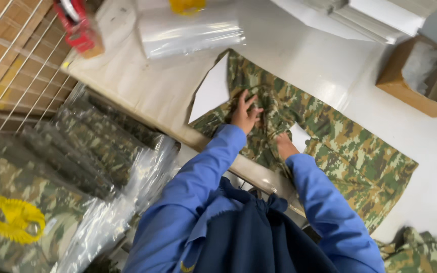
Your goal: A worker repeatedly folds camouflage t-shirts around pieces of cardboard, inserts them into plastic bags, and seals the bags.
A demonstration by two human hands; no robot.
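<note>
Camouflage garment (330,136) lies spread on pale surface (142,86), legs running toward right edge, white card (212,91) tucked under its top. Folding looks barely begun: cloth mostly flat, bunched only at middle. Left hand (245,114) pressed flat on fabric, fingers spread apart. Right hand (284,144) half buried in fold; whether clamped on cloth, cannot tell. Bagged camouflage stack (77,151) at left suggests finished pieces; empty clear bags (188,30) wait beyond. Fabric soft, creased, green-brown blotched.

Head view, tilted, looking steeply down
</note>
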